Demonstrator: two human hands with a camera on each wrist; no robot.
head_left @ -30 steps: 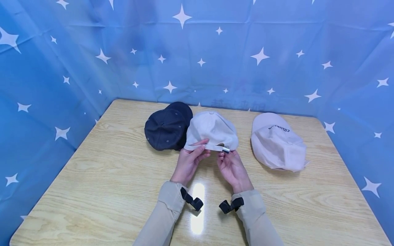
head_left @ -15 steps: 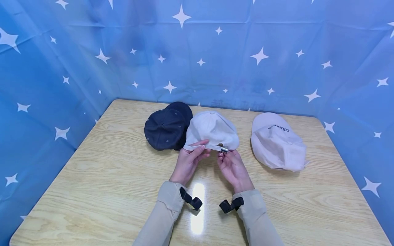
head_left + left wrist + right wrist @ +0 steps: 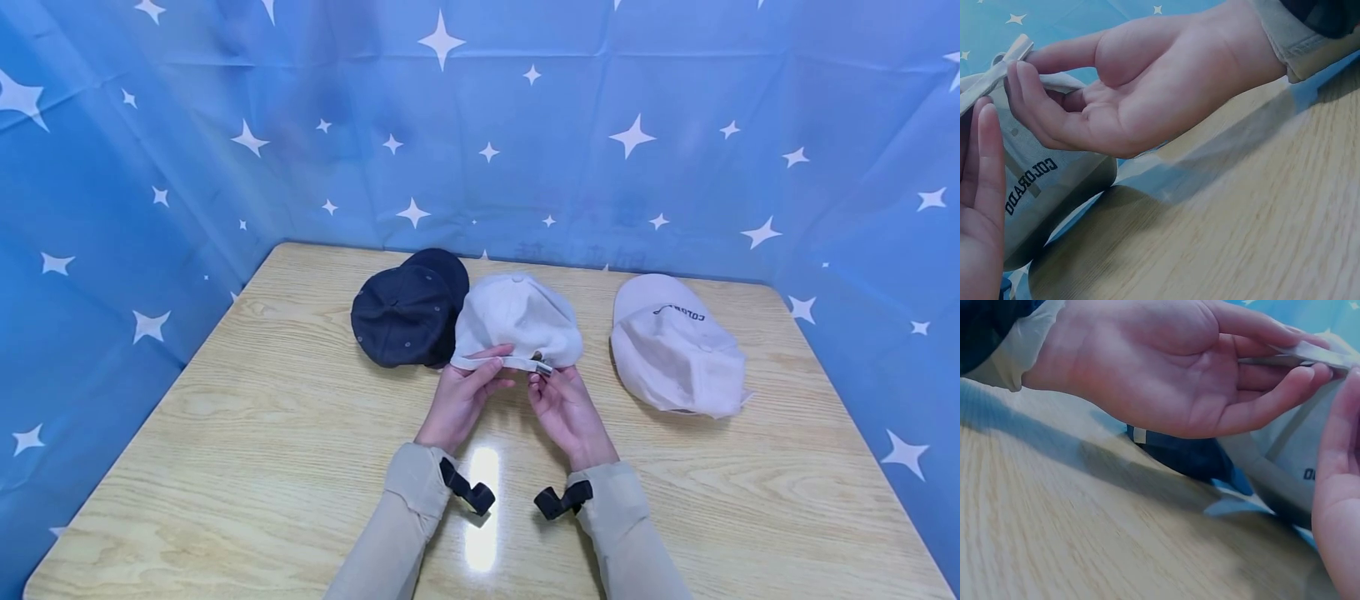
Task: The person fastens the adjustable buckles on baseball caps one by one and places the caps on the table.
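Note:
A white baseball cap point(image 3: 517, 312) is held near the middle of the table, its back opening toward me. My left hand point(image 3: 459, 404) pinches the cap's back strap point(image 3: 512, 362) between thumb and fingers, on the left part of the opening. At the strap's right end, my right hand point(image 3: 567, 412) pinches beside the small metal buckle point(image 3: 543, 369). Close up in the left wrist view, the right hand point(image 3: 1141, 87) holds the folded strap end. Dark COLORADO lettering point(image 3: 1032, 184) shows on the pale cloth below. The right wrist view has the left hand point(image 3: 1166, 369) on the strap.
A navy cap point(image 3: 397, 312) lies right beside the white cap on its left. To the right lies a pale pinkish cap point(image 3: 678, 350) with dark lettering. Blue star-patterned cloth point(image 3: 555, 108) hangs behind the wooden table point(image 3: 262, 433).
The metal buckle has shifted slightly left and tilted, while the strap bows a little more between the hands. Both hands keep nearly the same place; the other caps have not moved.

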